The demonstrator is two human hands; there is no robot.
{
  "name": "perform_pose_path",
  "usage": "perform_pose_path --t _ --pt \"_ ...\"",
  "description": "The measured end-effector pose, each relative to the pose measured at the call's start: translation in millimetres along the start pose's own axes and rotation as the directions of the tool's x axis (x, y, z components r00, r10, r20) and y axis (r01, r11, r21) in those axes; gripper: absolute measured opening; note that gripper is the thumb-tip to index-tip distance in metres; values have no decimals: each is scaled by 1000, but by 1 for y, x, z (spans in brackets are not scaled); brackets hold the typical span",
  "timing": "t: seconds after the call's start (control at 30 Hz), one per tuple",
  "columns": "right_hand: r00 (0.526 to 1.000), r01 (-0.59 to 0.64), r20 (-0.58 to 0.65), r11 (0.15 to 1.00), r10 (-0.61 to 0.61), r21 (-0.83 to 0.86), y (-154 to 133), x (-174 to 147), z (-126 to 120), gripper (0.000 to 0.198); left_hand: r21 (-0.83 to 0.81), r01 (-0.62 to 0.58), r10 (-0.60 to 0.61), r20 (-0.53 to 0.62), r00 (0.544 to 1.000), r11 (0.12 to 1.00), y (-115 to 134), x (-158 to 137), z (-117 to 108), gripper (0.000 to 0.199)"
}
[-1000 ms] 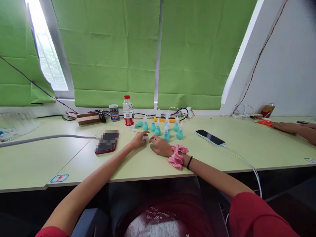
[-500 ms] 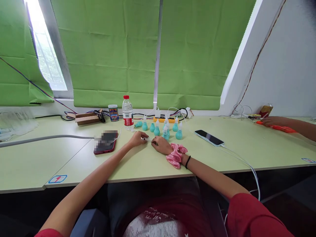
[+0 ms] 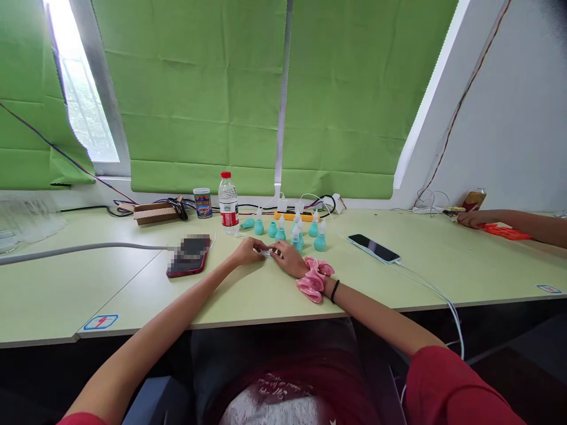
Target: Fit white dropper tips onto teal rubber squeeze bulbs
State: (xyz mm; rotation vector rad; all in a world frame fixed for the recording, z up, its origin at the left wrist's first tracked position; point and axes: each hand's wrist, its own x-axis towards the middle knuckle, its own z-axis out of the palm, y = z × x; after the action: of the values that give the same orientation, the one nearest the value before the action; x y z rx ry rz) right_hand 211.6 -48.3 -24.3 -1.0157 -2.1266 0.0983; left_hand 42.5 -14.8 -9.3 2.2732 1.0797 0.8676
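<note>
My left hand (image 3: 248, 251) is closed, its fingertips pinching a small clear plastic piece (image 3: 266, 253) just above the table. My right hand (image 3: 289, 258), wearing a pink bow scrunchie (image 3: 314, 280) at the wrist, has its fingertips closed on the other end of that piece. Its exact shape is too small and too covered by fingers to tell. Right behind my hands stand several teal squeeze bulbs (image 3: 319, 242) with clear pointed tips, like nasal aspirators. One bulb without a tip (image 3: 272, 229) is upright, and another teal bulb (image 3: 247, 224) lies on its side.
Left of my hands are a phone (image 3: 189, 255) and a red-capped water bottle (image 3: 228, 203). A can (image 3: 202, 203) and a cardboard box (image 3: 156, 213) stand behind. To the right lies a charging phone (image 3: 374, 248). Another person's hand (image 3: 472, 219) is by an orange item (image 3: 505, 231).
My right hand has shifted slightly left, so its fingertips now meet the clear piece at my left hand. The other person's hand has moved a little left.
</note>
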Motion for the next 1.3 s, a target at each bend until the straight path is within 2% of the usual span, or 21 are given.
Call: perform_pose_path --t 0.17,0.33,0.47,0.77,1.3 --pt "998 4 -64 999 -1 54 1 1 0 13 -48 -12 12 -13 1000 999 -1 0 3 21" --pt "994 0 -107 1000 3 27 5 2 1 8 -62 -12 11 -14 1000 998 -1 0 4 11" --pt "996 10 -94 999 -7 32 6 2 2 12 -60 -20 18 -22 1000 998 0 0 4 13" --pt "987 64 -151 997 -58 34 12 2 7 14 -46 -27 26 -22 999 999 -1 0 5 15" --pt "993 15 -114 1000 -13 21 7 1 2 13 -27 -6 5 -29 1000 1000 5 -1 5 18"
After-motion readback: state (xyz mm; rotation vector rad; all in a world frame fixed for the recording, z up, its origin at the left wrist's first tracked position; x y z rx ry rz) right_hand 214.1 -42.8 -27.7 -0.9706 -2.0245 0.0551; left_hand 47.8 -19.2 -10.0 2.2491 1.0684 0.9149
